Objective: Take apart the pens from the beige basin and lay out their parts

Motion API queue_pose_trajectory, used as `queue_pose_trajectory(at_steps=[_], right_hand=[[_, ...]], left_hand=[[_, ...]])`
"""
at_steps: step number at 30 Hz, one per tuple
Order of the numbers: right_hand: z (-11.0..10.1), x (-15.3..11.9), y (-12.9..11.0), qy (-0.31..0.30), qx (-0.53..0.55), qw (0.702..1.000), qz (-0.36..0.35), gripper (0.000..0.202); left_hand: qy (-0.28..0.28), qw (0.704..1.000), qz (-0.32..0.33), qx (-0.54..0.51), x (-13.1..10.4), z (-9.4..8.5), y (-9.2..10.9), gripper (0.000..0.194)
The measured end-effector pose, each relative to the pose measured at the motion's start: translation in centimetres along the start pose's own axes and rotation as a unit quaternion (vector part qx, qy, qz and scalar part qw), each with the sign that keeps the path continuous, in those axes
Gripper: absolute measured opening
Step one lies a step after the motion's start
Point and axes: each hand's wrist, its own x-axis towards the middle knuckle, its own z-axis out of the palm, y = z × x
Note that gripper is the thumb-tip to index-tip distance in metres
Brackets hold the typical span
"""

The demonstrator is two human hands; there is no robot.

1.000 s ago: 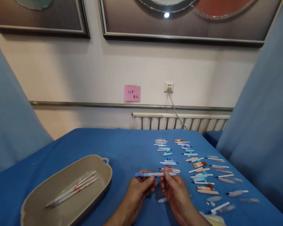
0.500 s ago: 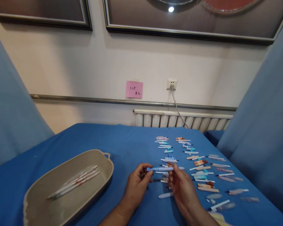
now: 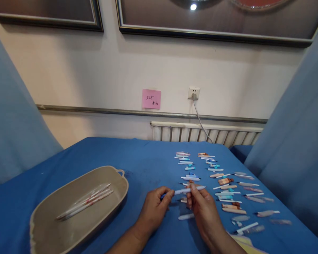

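Observation:
A pale pen (image 3: 181, 191) with a blue end is held between both hands above the blue cloth. Its blue end sticks out to the left of my left hand (image 3: 156, 204), whose thumb and fingers pinch it. My right hand (image 3: 202, 208) grips the barrel nearer the tip, which points up and to the right. Beneath and around the hands lie disassembled pen parts; a white barrel (image 3: 186, 216) rests just left of my right wrist. Some parts are hidden behind my fingers.
A beige tray (image 3: 122, 192) with several assembled pens (image 3: 87, 203) stands on the left. Rows of pen barrels, refills and caps (image 3: 229, 194) cover the right side. Something yellow (image 3: 245, 243) lies by my right forearm. Blue curtains (image 3: 288, 116) hang at both sides; a radiator (image 3: 201, 134) stands behind.
The pen has tilted, its tip rising while its blue end dropped. My left fingers now cover more of the blue end. Both hands still hold it.

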Motion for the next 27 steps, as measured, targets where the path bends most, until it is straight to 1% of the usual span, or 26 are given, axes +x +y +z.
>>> queue_pose_trajectory(at_steps=[3, 4, 7, 9, 10, 12, 13, 14, 16, 17, 18, 19, 20, 22, 23, 25, 26, 27], right_hand=[[-0.09, 0.03, 0.06, 0.001, -0.013, 1.000, 0.002, 0.036], [-0.13, 0.05, 0.11, 0.002, -0.016, 1.000, 0.000, 0.036], [-0.20, 0.05, 0.23, 0.007, -0.020, 1.000, -0.006, 0.036], [-0.17, -0.03, 0.27, 0.004, -0.031, 0.999, -0.010, 0.035], [-0.15, -0.07, 0.28, 0.001, -0.040, 0.999, -0.011, 0.035], [-0.14, -0.14, 0.28, -0.005, -0.058, 0.998, -0.014, 0.035], [-0.16, -0.15, 0.29, -0.007, -0.065, 0.998, -0.014, 0.035], [-0.20, -0.15, 0.31, -0.008, -0.071, 0.997, -0.014, 0.036], [-0.32, -0.14, 0.39, -0.009, -0.082, 0.996, -0.015, 0.036], [-0.38, -0.13, 0.44, -0.009, -0.089, 0.996, -0.017, 0.036], [-0.43, -0.12, 0.49, -0.010, -0.097, 0.995, -0.018, 0.036], [-0.47, -0.11, 0.54, -0.010, -0.103, 0.994, -0.021, 0.035], [-0.48, -0.10, 0.56, -0.010, -0.106, 0.994, -0.024, 0.035], [-0.45, -0.08, 0.52, -0.010, -0.086, 0.996, -0.023, 0.034], [-0.41, -0.05, 0.43, -0.009, -0.061, 0.998, -0.017, 0.034], [-0.33, 0.01, 0.17, -0.001, 0.008, 1.000, 0.013, 0.033], [-0.29, 0.02, 0.02, 0.008, 0.042, 0.998, 0.035, 0.033], [-0.24, 0.01, -0.10, 0.019, 0.070, 0.996, 0.057, 0.033]], left_hand=[[-0.015, 0.999, -0.047, -0.018, 0.22, 0.14, -0.10, 0.046], [-0.015, 0.998, -0.048, -0.023, 0.22, 0.16, -0.07, 0.046], [0.012, 0.999, 0.005, -0.034, 0.00, 0.09, 0.22, 0.030], [0.022, 0.998, 0.044, -0.028, -0.20, -0.03, 0.43, 0.033], [0.017, 0.998, 0.058, -0.020, -0.28, -0.10, 0.51, 0.030], [-0.005, 0.997, 0.076, 0.006, -0.33, -0.19, 0.56, 0.017], [-0.020, 0.997, 0.077, 0.017, -0.32, -0.22, 0.55, 0.020], [-0.037, 0.997, 0.064, 0.020, -0.29, -0.24, 0.52, 0.027], [-0.074, 0.997, 0.022, 0.009, -0.26, -0.24, 0.46, 0.040], [-0.080, 0.997, 0.008, -0.001, -0.28, -0.25, 0.45, 0.041], [-0.074, 0.997, 0.005, -0.010, -0.32, -0.26, 0.46, 0.037], [-0.058, 0.998, 0.013, -0.017, -0.38, -0.28, 0.49, 0.031], [-0.038, 0.999, 0.028, -0.020, -0.44, -0.30, 0.51, 0.029], [0.009, 0.998, 0.053, -0.036, -0.44, -0.34, 0.47, 0.041], [0.033, 0.996, 0.055, -0.057, -0.36, -0.32, 0.39, 0.044], [0.080, 0.988, 0.034, -0.128, -0.05, -0.15, 0.04, 0.044], [0.094, 0.981, 0.014, -0.169, 0.13, 0.03, -0.19, 0.045], [0.095, 0.974, -0.008, -0.203, 0.29, 0.27, -0.43, 0.047]])
